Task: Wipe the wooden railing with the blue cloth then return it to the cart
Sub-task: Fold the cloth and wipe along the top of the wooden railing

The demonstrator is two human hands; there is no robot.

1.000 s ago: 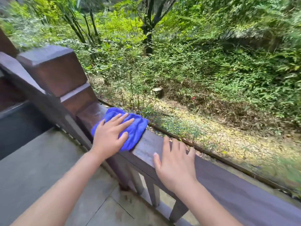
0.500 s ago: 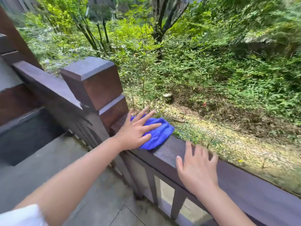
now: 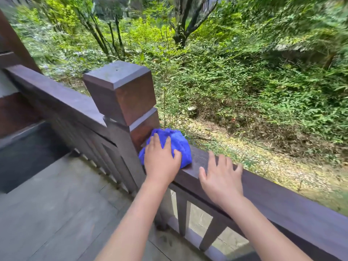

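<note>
The blue cloth (image 3: 178,146) lies bunched on the top of the dark wooden railing (image 3: 282,200), pushed right up against the square corner post (image 3: 122,91). My left hand (image 3: 161,159) presses down on the cloth with fingers spread over it. My right hand (image 3: 222,178) rests flat on the rail top just to the right of the cloth, fingers apart, holding nothing. The cart is not in view.
A second rail (image 3: 56,98) runs away to the left from the post, with balusters below. Grey stone paving (image 3: 56,213) covers the floor on my side. Beyond the railing the ground drops to leaf litter, bushes and trees (image 3: 226,72).
My left hand has slid the cloth left along the rail until it bunched against the post. My right hand followed left along the rail top. The view has shifted left.
</note>
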